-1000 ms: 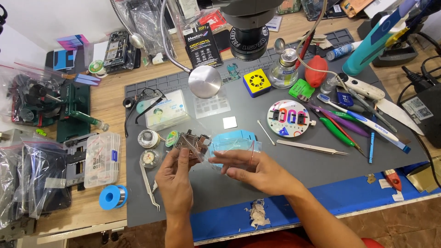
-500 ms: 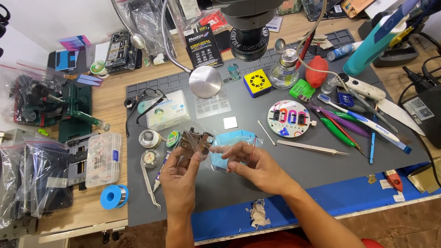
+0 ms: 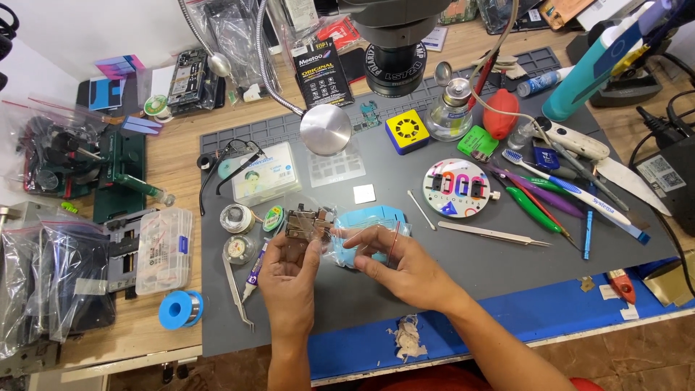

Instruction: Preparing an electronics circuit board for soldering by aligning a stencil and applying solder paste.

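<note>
Since half a second ago, both hands have barely shifted, staying together over the grey mat (image 3: 507, 268) with the small metal part lifted slightly.

Left hand (image 3: 289, 279) has its fingers curled closed on a small metal part (image 3: 302, 226), pinched upright between thumb and fingertips at the hand's 12 o'clock. Right hand (image 3: 394, 264) pinches a clear plastic bag (image 3: 362, 242) between thumb and forefinger, the other fingers loosely bent; the bag touches the metal part at its 9 o'clock edge. A light blue holder (image 3: 376, 215) lies on the mat just beyond the bag, at 12 o'clock. Bent tweezers (image 3: 237, 289) lie at 9 o'clock of the left hand, straight tweezers (image 3: 492, 233) at 2 o'clock of the right. A crumpled wipe (image 3: 405, 337) sits at 6 o'clock.
</note>
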